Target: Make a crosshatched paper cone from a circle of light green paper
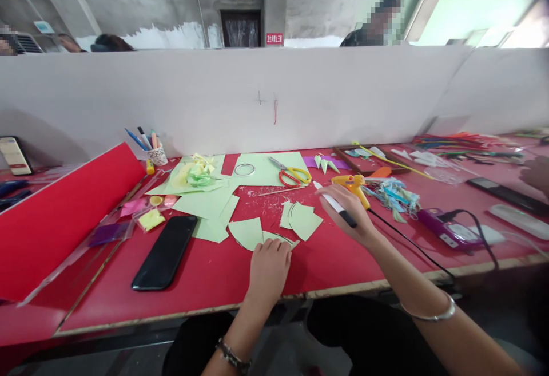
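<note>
Pale green paper lies in front of you on the red tabletop (223, 284), a curve-edged piece (246, 233) at the table's near middle. Your left hand (270, 256) is laid over its right end, fingers close together; you hide part of the edge and a dark drawn line there, so whether you pinch anything cannot be told. Your right hand (349, 210) is closed around a black-and-white marker (343, 213), its middle covered by your fingers. Between your hands lie more cut pieces (306, 224), overlapping, with dark curves drawn on them.

Just beyond your right hand sits a yellow glue gun (364, 196) (partly blocked by your fingers), its cord running toward the table's near edge. Farther back are scissors (294, 175) and a metal ring (244, 169) on green sheets (257, 161). Left of your left hand lies a black phone (165, 253). A red board (72, 216) is cut off at the left; another person's hand (538, 173), blurred, is cut off at the right.
</note>
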### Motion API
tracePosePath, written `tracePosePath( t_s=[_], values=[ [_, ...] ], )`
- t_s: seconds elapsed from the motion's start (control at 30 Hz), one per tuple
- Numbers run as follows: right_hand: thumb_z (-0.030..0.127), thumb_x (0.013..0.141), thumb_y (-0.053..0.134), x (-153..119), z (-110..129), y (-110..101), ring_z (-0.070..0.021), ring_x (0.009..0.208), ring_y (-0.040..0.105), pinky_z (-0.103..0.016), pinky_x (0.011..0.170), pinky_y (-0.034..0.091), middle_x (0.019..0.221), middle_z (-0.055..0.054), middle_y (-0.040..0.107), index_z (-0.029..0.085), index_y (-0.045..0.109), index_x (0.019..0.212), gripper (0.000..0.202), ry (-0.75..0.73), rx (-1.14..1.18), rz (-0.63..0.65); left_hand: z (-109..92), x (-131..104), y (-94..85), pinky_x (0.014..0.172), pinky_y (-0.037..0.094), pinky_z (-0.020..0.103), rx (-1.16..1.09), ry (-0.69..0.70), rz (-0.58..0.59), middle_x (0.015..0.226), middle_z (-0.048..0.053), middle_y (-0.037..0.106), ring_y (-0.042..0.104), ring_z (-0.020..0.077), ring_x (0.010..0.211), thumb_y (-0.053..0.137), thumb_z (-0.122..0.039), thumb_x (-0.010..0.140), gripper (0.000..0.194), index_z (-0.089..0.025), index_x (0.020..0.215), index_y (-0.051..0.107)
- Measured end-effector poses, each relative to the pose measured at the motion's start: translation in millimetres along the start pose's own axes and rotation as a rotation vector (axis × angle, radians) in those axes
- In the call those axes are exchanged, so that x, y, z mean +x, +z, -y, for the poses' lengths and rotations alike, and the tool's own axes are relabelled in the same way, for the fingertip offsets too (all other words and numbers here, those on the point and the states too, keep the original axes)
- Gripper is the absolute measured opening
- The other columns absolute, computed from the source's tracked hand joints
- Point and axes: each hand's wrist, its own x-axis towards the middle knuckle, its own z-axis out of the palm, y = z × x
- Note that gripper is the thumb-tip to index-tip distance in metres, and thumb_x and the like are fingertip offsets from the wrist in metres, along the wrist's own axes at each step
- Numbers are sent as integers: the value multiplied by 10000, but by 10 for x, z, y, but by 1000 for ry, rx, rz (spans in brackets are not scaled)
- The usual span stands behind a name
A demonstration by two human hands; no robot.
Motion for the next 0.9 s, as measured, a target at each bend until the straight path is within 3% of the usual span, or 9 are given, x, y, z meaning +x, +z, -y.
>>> tracePosePath(
  t_s=[0.17,0.23,0.3,0.4,0.5,0.63,0.77,0.9],
  values=[
    [328,843,418,-337,25,-95,-136,585,555,-278,620,452,768,-22,594,213,581,906,209,237,351,-179,59,-51,-10,593,472,286,-830,-324,-31,835,64,615,598,170,674,437,-394,806,308,-155,998,451],
    [332,846,417,-471,69,-41,-121,566,551,-260,588,461,784,-24,593,204,555,914,199,293,499,-199,51,-69,0,566,469,268,-947,-403,-37,806,42,615,603,156,622,487,-401,771,396,-155,1066,391],
    [317,856,394,-599,142,56,-125,581,562,-256,584,471,783,-28,598,203,530,937,195,305,565,-167,23,-84,7,552,449,261,-753,-448,-51,736,23,610,604,167,611,509,-367,762,450,-157,1132,362],
    [257,845,402,-762,267,242,-156,717,601,-273,666,480,858,-51,624,210,549,950,187,219,424,37,-38,-107,8,578,418,279,-186,-414,-23,686,39,615,604,209,673,485,-294,785,435,-159,1188,388],
    [180,816,413,-874,330,427,-183,842,603,-293,739,479,930,-68,635,214,578,962,222,50,248,215,-75,-129,17,698,414,326,124,-291,-28,880,88,630,581,243,863,478,-252,791,328,-169,1109,480],
    [139,791,426,-944,288,583,-204,883,590,-326,766,479,952,-82,645,199,597,941,235,-88,134,261,-48,-162,49,738,420,325,157,-258,-93,1005,81,594,545,232,942,494,-242,782,279,-179,1053,505],
    [117,783,426,-952,276,590,-185,861,594,-301,759,479,932,-74,643,214,599,947,258,-30,146,242,20,-210,47,730,430,309,131,-233,-124,986,73,603,564,205,904,463,-196,802,295,-173,1096,476],
    [123,777,416,-936,344,538,-178,838,600,-288,740,483,926,-63,635,231,608,929,267,85,182,250,105,-239,-31,696,437,337,271,-223,-164,989,72,580,570,219,881,396,-143,823,262,-189,1053,513]
  ],
)
